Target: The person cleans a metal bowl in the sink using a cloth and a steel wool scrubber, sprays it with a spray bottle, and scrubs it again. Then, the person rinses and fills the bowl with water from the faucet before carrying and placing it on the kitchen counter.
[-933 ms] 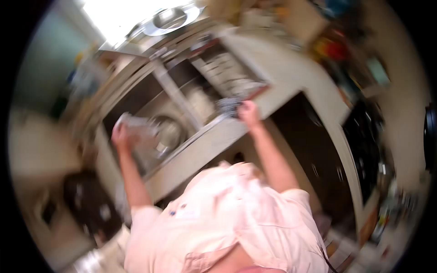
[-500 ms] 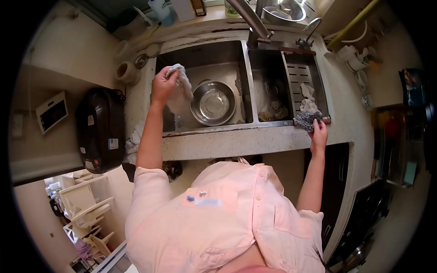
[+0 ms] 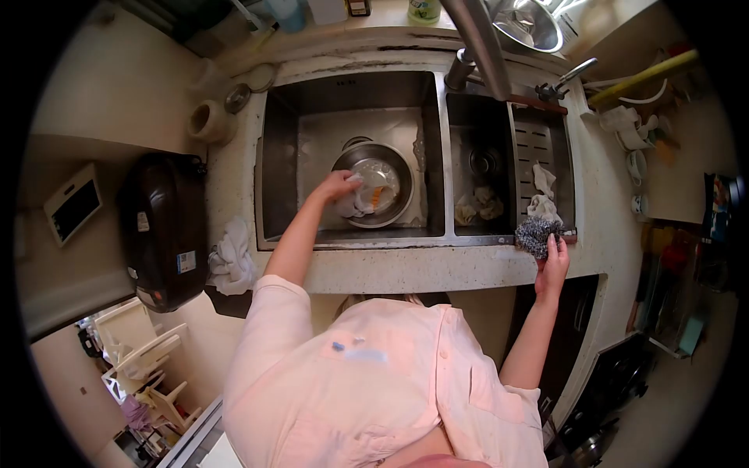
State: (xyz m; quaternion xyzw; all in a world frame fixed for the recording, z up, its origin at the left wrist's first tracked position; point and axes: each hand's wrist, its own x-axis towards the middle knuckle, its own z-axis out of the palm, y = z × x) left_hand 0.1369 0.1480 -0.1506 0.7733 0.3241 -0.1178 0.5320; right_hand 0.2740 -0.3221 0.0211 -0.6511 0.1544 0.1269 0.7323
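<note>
My left hand (image 3: 339,186) is closed on a pale cloth (image 3: 356,204), which hangs at the left side of a round steel basin (image 3: 403,168) in the large sink compartment. Water and a small orange patch show inside the basin. At the front right edge of the sink, my right hand (image 3: 552,261) pinches a grey mesh scrubber (image 3: 537,236). Just behind the scrubber, crumpled pale cloths (image 3: 542,209) lie on a slotted drain tray (image 3: 533,140).
The faucet (image 3: 480,47) reaches over the sink's divider. More crumpled cloths (image 3: 489,204) lie in the narrow middle compartment. A white cloth (image 3: 232,257) and a dark appliance (image 3: 165,230) stand left of the sink. A steel bowl (image 3: 527,27) sits behind.
My left hand has moved right and down into the large sink, bringing the pale cloth to the basin. My right hand still holds the scrubber at the sink's edge. The view has shifted.
</note>
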